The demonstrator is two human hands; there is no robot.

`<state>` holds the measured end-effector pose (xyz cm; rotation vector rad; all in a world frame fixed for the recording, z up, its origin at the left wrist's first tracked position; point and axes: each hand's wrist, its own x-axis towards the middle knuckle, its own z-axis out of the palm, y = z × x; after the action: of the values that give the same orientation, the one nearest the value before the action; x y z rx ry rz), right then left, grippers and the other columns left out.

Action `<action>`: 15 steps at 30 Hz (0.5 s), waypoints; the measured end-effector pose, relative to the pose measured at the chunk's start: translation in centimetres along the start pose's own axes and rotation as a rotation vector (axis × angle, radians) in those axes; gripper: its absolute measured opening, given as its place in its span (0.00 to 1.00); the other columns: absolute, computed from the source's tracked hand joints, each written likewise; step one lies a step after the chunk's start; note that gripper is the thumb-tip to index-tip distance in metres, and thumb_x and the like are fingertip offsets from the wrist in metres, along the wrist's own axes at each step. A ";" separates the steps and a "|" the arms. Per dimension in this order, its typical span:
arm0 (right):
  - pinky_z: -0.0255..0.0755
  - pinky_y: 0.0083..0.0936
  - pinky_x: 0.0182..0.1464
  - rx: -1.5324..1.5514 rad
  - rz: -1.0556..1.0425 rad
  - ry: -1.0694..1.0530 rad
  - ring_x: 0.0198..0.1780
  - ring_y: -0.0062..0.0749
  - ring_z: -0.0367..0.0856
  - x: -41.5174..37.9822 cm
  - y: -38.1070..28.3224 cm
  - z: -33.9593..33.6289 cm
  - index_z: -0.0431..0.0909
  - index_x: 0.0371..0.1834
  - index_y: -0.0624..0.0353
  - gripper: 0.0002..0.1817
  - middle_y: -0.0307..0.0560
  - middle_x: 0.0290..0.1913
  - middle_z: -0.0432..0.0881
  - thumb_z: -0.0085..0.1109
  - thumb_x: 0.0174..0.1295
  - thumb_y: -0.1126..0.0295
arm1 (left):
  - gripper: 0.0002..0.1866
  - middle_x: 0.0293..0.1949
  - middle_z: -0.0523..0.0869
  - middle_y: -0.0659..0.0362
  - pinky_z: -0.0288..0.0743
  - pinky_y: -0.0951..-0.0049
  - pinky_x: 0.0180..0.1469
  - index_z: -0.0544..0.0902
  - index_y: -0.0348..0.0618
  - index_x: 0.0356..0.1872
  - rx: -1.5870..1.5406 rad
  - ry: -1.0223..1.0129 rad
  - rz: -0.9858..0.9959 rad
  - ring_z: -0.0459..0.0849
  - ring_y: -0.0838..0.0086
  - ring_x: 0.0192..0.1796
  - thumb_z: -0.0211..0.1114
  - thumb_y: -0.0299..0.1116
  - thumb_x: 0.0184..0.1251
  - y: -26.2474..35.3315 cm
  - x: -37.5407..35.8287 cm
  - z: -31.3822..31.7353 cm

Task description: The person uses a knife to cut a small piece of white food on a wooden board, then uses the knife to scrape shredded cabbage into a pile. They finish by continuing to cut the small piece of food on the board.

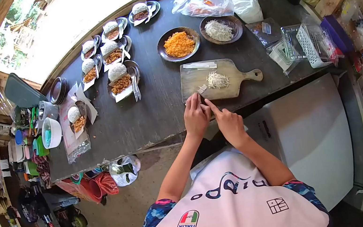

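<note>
On the wooden cutting board [227, 75] lie a pile of thin pale shreds [217, 79], some small pale pieces [203, 89] and a white wrapper or strip [200, 66]. My left hand [196, 117] is at the board's front edge, fingers bent together beside the small pieces; what they pinch is hidden. Just right of it, my right hand [231, 124] is closed with its index finger stretched toward the left fingertips. Something whitish shows by its outer side, but I cannot make out what it holds. Behind the board are bowls of orange shreds [179, 44] and white shreds [219, 30].
Several plates with rice and browned food, one a plate [124, 81], stand at the left. Stacked bowls [58, 90] and a white basket [51, 132] are farther left. Plastic bags [202, 3], clear containers [293, 42] and a white rack [312, 46] lie at the right. A white lid [308, 136] is below.
</note>
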<state>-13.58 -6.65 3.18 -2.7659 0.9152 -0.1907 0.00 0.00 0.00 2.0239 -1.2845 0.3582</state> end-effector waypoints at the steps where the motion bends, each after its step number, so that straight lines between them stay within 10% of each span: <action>1: 0.87 0.38 0.29 0.033 -0.016 0.053 0.27 0.43 0.91 0.1 0.0 0.5 0.66 0.86 0.25 0.37 0.47 0.29 0.87 0.60 0.74 0.68 | 0.21 0.59 0.85 0.42 0.82 0.57 0.63 0.84 0.20 0.57 -0.010 -0.001 -0.003 0.84 0.49 0.61 0.59 0.24 0.67 0.0 -0.1 -0.1; 15: 0.87 0.41 0.30 0.029 -0.005 0.030 0.28 0.43 0.92 0.0 0.1 -1.2 0.64 0.86 0.23 0.38 0.46 0.30 0.87 0.57 0.74 0.69 | 0.21 0.58 0.84 0.43 0.80 0.56 0.65 0.83 0.19 0.57 -0.021 0.009 0.024 0.83 0.47 0.60 0.61 0.23 0.66 0.4 0.7 -0.7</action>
<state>-13.90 -6.92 4.29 -2.7461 0.9064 -0.2449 0.12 -0.11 1.07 1.9888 -1.3033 0.3633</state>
